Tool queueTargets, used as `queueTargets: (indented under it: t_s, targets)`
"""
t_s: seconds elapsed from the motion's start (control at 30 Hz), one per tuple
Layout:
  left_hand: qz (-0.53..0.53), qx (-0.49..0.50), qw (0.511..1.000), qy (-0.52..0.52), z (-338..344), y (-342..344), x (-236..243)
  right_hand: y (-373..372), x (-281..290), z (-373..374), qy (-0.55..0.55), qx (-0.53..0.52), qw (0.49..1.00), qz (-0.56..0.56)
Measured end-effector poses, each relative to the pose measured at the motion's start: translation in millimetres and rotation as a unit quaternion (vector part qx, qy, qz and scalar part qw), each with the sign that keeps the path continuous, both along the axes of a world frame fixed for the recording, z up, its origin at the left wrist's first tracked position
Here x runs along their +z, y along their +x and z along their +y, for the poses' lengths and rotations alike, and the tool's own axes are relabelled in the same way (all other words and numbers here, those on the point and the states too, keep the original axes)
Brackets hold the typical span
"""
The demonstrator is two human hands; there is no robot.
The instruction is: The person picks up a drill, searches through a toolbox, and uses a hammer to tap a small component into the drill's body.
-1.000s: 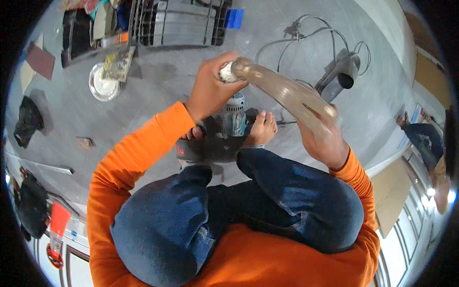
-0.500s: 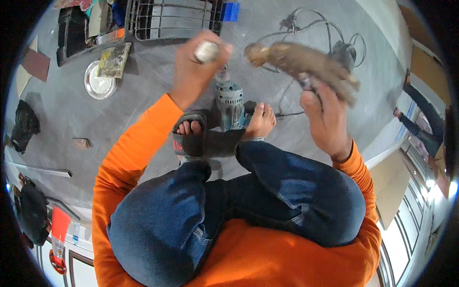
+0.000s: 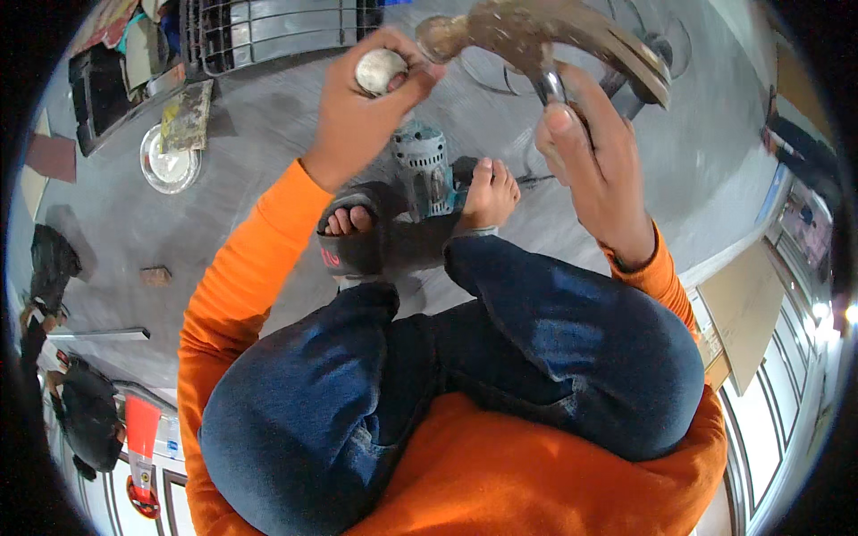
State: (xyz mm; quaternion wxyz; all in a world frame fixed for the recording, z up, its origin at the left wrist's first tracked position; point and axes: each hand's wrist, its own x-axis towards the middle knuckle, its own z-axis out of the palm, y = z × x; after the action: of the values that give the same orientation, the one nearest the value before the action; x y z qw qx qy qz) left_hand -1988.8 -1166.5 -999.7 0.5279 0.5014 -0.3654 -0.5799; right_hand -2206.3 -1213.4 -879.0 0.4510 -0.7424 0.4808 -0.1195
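My left hand [image 3: 353, 129] is closed round a thing with a round, pale end [image 3: 379, 71]. I see it nearly end-on, so the rest of it is hidden behind my fingers. In my right hand [image 3: 601, 165] is a worn, brownish claw hammer [image 3: 514, 34], gripped on the metal shank below the head. The hammer's striking face points left, close to my left fingertips; I cannot tell whether they touch. Its claw points right. Beneath, between my feet, a blue-green power tool [image 3: 427, 165] stands on the grey floor, partly hidden by my left hand.
A wire-grid crate [image 3: 286, 40] stands at the far left-centre. Next to it are a stained square board [image 3: 186, 116] and a white plate [image 3: 170, 170]. A small block [image 3: 155, 276] and a metal strip [image 3: 103, 335] lie left. Dark cable loops [image 3: 500, 80] lie behind the hammer. People are at both edges.
The hammer, blurred before, has moved up and left, and its striking face is nearer my left hand. My left hand has kept its hold. The whole view has shifted slightly.
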Motion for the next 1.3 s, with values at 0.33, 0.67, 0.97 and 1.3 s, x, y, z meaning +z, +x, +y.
queueTargets:
  t_s: [0.33,0.67,0.97,1.3]
  targets:
    - [-0.319,-0.072,0.941,0.090,4,18,-48,-6,-46,-4,-0.028,-0.038,0.998,0.037]
    - [-0.009,-0.132,0.944,0.301,18,15,-68,-4,-54,-4,0.028,-0.054,0.998,0.022]
    - [-0.045,-0.025,0.975,0.217,20,22,-57,-10,-57,1,0.058,-0.067,0.996,0.019]
    - [0.128,-0.013,0.990,-0.051,-3,30,-17,3,-42,4,0.153,-0.132,0.978,-0.054]
